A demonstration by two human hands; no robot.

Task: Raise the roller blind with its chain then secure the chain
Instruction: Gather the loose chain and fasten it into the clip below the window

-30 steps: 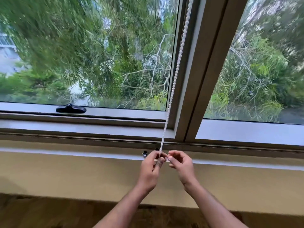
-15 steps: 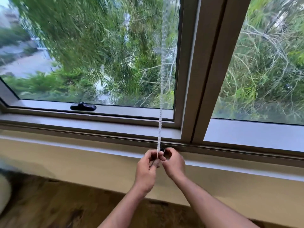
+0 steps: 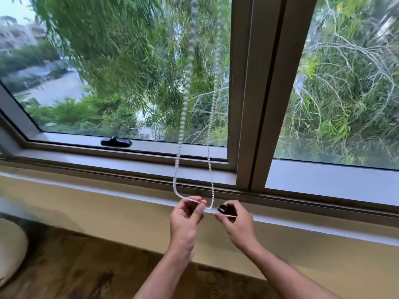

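Observation:
A white bead chain (image 3: 177,160) hangs in a loop in front of the left window pane, its two strands spread apart and its bottom curving just above the sill. My left hand (image 3: 187,219) pinches the bottom of the loop between thumb and fingers. My right hand (image 3: 236,221) is beside it to the right, fingers closed on a small black round chain holder (image 3: 222,208) at the sill edge. The blind itself is out of view above.
A black window latch (image 3: 116,141) sits on the lower frame of the left pane. A thick vertical mullion (image 3: 254,93) divides the two panes. A beige wall (image 3: 86,210) runs below the sill, with wood floor (image 3: 75,266) underneath and a pale rounded object (image 3: 10,247) at the far left.
The chain's two strands have come apart into an open loop. My hands have separated, the left drawing the loop's bottom leftward and the right staying on the black holder. The camera view shifted left.

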